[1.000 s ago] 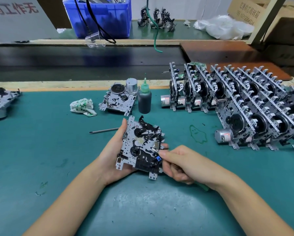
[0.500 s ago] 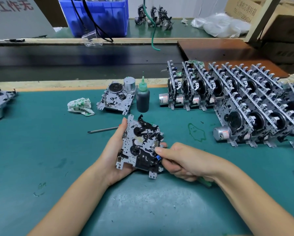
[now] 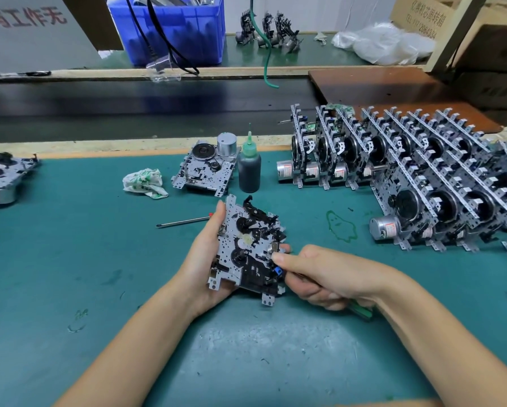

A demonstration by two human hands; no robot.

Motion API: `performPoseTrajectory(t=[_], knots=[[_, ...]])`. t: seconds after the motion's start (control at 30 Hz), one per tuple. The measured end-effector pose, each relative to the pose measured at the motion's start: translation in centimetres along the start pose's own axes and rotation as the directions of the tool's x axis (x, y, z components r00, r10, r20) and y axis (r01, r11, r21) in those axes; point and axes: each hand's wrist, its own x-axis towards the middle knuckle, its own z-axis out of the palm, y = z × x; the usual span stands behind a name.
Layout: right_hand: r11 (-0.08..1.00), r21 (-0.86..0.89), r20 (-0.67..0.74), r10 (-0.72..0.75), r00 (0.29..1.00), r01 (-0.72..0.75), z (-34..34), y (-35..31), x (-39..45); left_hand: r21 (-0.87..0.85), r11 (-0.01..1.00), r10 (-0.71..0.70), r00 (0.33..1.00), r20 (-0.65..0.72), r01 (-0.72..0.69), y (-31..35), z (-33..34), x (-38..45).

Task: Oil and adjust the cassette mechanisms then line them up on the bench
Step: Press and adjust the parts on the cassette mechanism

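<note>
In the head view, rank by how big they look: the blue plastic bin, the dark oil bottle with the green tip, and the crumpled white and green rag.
1. Blue plastic bin
2. Dark oil bottle with green tip; crumpled white-and-green rag, which looks alike.

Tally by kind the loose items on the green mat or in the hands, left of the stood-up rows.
Cassette mechanisms: 3 (held, beside the bottle, left edge)
Oil bottle: 1
Rag: 1
Thin metal rod: 1
Green-handled tool: 1
Total: 7
</note>
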Motion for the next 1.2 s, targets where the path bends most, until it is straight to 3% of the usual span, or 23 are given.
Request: performPoseTrajectory(t=[0.2,0.3,0.37,0.5,0.6,0.67,0.7,0.77,0.8,0.93,1.07,1.13,1.2], knots=[[0.968,0.237,-0.105,-0.055,0.993,0.078,0.0,0.3,0.1,-0.051,0.998,-0.038,0.998,0.048,0.041,0.5,-0.5,-0.4],[0.923,0.355,-0.279,-0.048,0.959,0.149,-0.7,0.7,0.3,-0.131,0.989,-0.053,0.991,0.124,0.069,0.8,-0.6,-0.9],[0.92,0.348,-0.383,-0.033,0.923,0.178,-1.1,0.8,0.6,-0.199,0.977,-0.05,0.986,0.157,0.081,1.1,-0.6,-1.1],[0.94,0.285,-0.431,-0.048,0.901,0.186,-0.9,1.0,1.1,-0.281,0.956,-0.03,0.979,0.204,0.088,1.1,-0.8,-1.1],[0.964,0.181,-0.475,-0.086,0.875,0.194,-0.8,0.9,1.2,-0.299,0.948,-0.045,0.976,0.213,0.109,1.0,-0.8,-0.9],[0.985,-0.091,-0.59,-0.17,0.789,0.144,-0.8,1.0,1.0,-0.292,0.947,-0.057,0.966,0.253,0.133,1.2,-0.7,-1.0],[0.937,-0.347,-0.659,-0.264,0.704,0.026,-1.0,1.4,1.0,-0.269,0.953,-0.064,0.958,0.28,0.142,1.2,-0.7,-1.1],[0.652,-0.718,-0.653,-0.512,0.559,-0.242,-1.4,1.5,0.5,-0.2,0.967,-0.084,0.939,0.333,0.157,1.2,-0.8,-1.2],[0.572,-0.79,-0.586,-0.596,0.549,-0.222,-1.6,1.5,0.3,-0.155,0.974,-0.103,0.931,0.351,0.166,1.3,-0.9,-1.3],[0.439,-0.898,-0.281,-0.611,0.74,0.022,-1.4,2.1,0.1,0.049,0.974,-0.227,0.94,0.256,0.222,1.6,-1.0,-1.6],[0.256,-0.967,-0.195,-0.725,0.66,-0.003,-0.6,1.9,-0.7,0.163,0.943,-0.306,0.949,0.074,0.291,1.8,-1.6,-1.5],[0.203,-0.978,-0.189,-0.761,0.621,-0.048,-0.6,2.0,-1.3,0.127,0.955,-0.282,0.954,0.104,0.269,2.0,-1.5,-1.8],[0.231,-0.969,-0.239,-0.764,0.6,-0.093,-0.5,2.7,-2.1,0.062,0.971,-0.236,0.963,0.133,0.229,2.4,-1.1,-2.3]])
